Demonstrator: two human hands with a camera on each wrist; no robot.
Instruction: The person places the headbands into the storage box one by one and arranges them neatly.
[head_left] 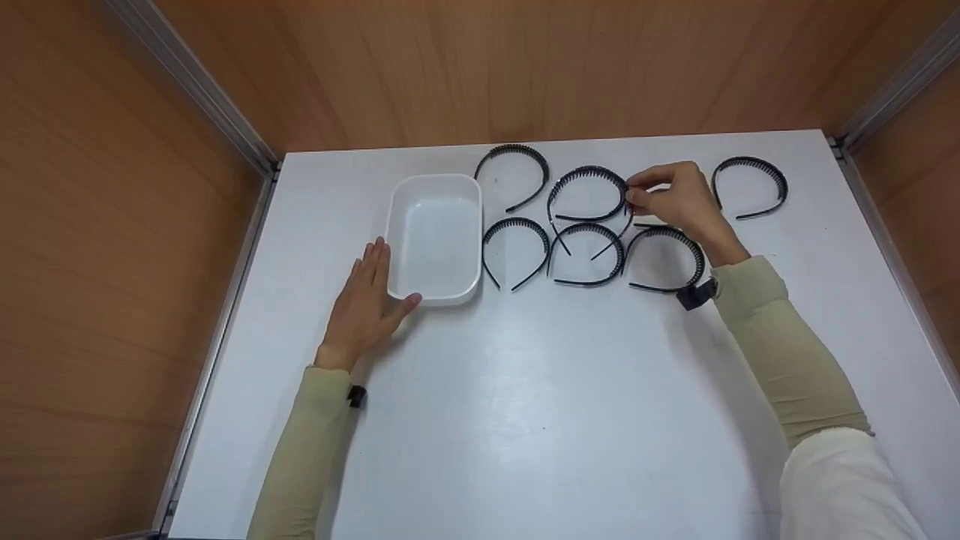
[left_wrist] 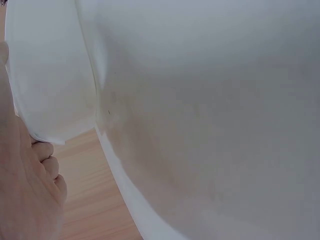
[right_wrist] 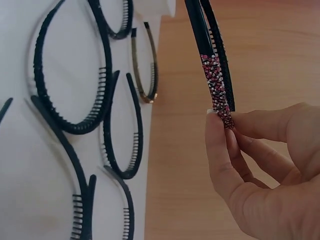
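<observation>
My left hand (head_left: 356,307) rests against the white rectangular plastic container (head_left: 435,298), with straight fingers along its left side and the thumb at its near edge. The container (left_wrist: 50,65) also shows beside the palm in the left wrist view. With thumb and fingertips, my right hand (head_left: 686,199) pinches a dark toothed headband (right_wrist: 215,82) whose band carries pink and white sparkly beads. It is raised over another headband lying in the back row. Part of one more headband (head_left: 649,225) is hidden beneath the right hand.
Several dark toothed headbands lie in two rows right of the container, including one at back left (head_left: 544,169), one at front left (head_left: 517,222), one at front right (head_left: 700,259) and one at far right (head_left: 784,184). Wooden panels (head_left: 525,75) enclose the white table (head_left: 487,420).
</observation>
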